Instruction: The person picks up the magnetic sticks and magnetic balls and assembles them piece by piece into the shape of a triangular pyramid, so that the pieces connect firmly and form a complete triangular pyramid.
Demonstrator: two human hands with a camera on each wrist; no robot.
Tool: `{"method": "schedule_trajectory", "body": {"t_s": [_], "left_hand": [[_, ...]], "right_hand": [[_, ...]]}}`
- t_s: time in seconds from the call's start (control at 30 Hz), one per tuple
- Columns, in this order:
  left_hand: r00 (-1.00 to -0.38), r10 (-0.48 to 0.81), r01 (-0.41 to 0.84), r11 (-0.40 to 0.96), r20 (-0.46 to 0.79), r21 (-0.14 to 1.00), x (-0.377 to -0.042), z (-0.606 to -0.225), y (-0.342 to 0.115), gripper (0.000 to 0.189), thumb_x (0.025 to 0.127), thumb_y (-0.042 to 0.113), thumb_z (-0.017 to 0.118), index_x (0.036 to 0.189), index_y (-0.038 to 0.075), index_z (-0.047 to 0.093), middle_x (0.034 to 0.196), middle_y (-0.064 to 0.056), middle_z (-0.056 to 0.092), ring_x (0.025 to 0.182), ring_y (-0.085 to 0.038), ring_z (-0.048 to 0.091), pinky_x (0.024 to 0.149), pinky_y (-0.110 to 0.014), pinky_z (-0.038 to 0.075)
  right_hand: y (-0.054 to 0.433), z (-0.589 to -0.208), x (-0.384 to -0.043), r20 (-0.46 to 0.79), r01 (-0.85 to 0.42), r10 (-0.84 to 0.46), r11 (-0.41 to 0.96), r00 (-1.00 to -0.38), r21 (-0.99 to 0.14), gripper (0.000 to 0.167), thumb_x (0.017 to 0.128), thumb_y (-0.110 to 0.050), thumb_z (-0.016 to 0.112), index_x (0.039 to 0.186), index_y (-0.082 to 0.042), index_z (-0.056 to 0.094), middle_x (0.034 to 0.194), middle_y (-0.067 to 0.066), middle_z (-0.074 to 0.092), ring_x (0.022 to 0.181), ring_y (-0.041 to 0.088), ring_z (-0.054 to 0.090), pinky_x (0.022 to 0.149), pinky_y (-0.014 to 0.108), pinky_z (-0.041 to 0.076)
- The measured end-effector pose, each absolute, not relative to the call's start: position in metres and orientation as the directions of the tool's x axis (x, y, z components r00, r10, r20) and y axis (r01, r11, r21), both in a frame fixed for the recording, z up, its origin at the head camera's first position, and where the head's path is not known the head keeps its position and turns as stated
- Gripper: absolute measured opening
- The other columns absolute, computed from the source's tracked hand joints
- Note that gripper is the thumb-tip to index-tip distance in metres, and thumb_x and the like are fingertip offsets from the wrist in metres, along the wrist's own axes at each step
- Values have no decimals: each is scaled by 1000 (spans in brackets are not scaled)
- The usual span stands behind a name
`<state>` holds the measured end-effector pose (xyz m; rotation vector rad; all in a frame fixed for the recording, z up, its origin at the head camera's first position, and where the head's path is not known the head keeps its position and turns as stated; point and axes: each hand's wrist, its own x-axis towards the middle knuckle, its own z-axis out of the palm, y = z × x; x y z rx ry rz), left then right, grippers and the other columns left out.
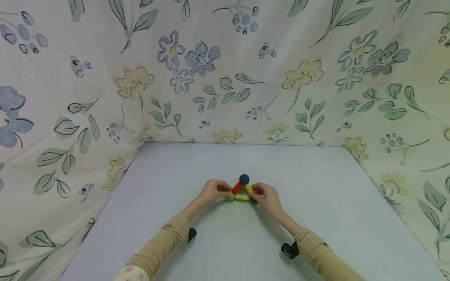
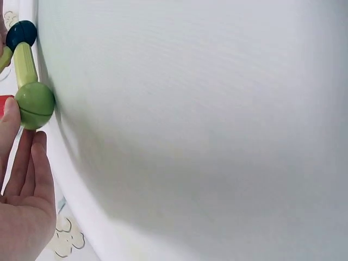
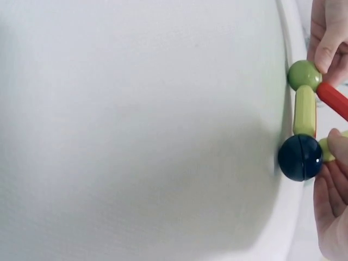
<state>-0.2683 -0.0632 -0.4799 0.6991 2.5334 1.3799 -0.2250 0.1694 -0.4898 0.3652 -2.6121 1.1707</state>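
Note:
A triangle of magnetic rods and balls stands between my hands in the head view. Its top is a dark blue ball (image 1: 244, 179), with a red rod (image 1: 237, 187) running down to the left and a yellow-green rod (image 1: 249, 187) down to the right. Another yellow-green rod (image 1: 242, 197) forms the base, joining a green ball (image 2: 35, 106) to a second dark blue ball (image 3: 300, 157). My left hand (image 1: 213, 190) pinches the green ball, thumb beside the red rod's end. With thumb and fingers, my right hand (image 1: 268, 199) grips the right-hand yellow-green rod by its lower ball.
The white table (image 1: 225, 246) lies under both forearms. Behind it hangs a floral cloth (image 1: 225, 58). Black wrist cameras show below the left sleeve (image 1: 161, 244) and the right sleeve (image 1: 323, 253).

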Motion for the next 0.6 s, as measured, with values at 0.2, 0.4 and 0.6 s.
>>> {"method": "schedule_trajectory", "body": {"t_s": [0.2, 0.4, 0.6], "left_hand": [[-885, 457, 324, 467, 89, 823, -270, -481, -60, 17, 79, 9, 76, 95, 5, 73, 93, -10, 73, 87, -19, 67, 79, -27, 55], [-889, 450, 315, 462, 87, 829, -271, -482, -60, 16, 79, 8, 75, 94, 5, 73, 93, -10, 73, 86, -19, 68, 77, -24, 55], [-886, 457, 314, 456, 84, 833, -271, -480, -61, 17, 79, 7, 75, 95, 3, 73, 93, -12, 73, 86, -19, 68, 77, -24, 55]], "right_hand": [[172, -489, -229, 320, -322, -122, 634, -939, -703, 21, 80, -8, 74, 100, -3, 69, 93, 10, 72, 80, 19, 67, 75, 32, 57], [172, -491, -231, 336, -334, -122, 630, -934, -701, 21, 79, -6, 75, 99, -2, 69, 93, 10, 72, 80, 21, 68, 74, 32, 57], [171, -490, -231, 335, -331, -118, 630, -935, -703, 21, 79, -8, 75, 99, -2, 70, 93, 11, 72, 80, 22, 68, 74, 34, 57]]}}
